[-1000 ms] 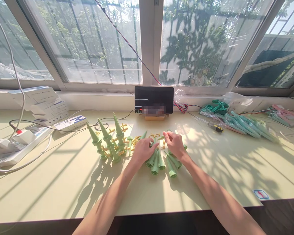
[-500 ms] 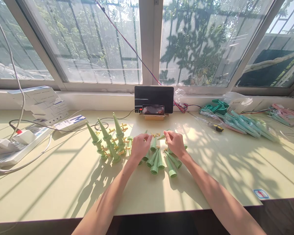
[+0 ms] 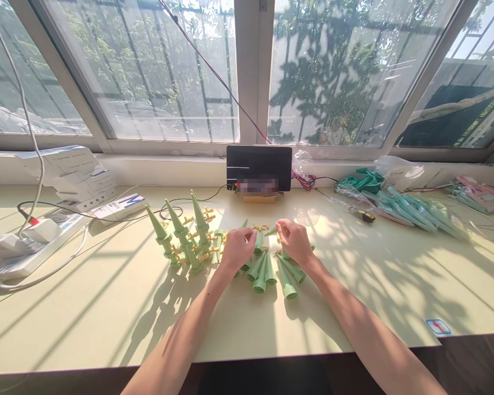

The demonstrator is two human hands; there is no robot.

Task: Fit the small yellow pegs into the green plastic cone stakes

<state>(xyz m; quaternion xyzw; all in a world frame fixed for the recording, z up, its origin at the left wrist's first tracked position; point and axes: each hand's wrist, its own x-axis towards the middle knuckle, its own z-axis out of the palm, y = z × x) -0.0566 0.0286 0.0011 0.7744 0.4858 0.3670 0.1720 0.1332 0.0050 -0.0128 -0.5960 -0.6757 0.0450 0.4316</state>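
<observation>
Both hands work over a heap of light green plastic cones (image 3: pixel 267 269) lying on the pale table (image 3: pixel 107 307). My left hand (image 3: pixel 236 249) has its fingers curled and pinched round a green cone at the heap's far side. My right hand (image 3: pixel 294 241) is closed on another green cone, whose tip points left from its fingers. Small yellow plastic pieces (image 3: pixel 261 226) lie scattered just beyond the hands. Three green cones stand upright (image 3: pixel 181 236) to the left, with yellow pieces fitted on them.
A dark screen with a phone on a stand (image 3: pixel 258 170) is at the back by the window. A power strip and cables (image 3: pixel 20 241) and boxes (image 3: pixel 72 173) lie at left. Bagged teal-green parts (image 3: pixel 399 200) and a pink item (image 3: pixel 480 195) lie at right.
My left hand has pulled back from reaching flat over the yellow pieces and closed on a green cone. My right hand has barely moved.
</observation>
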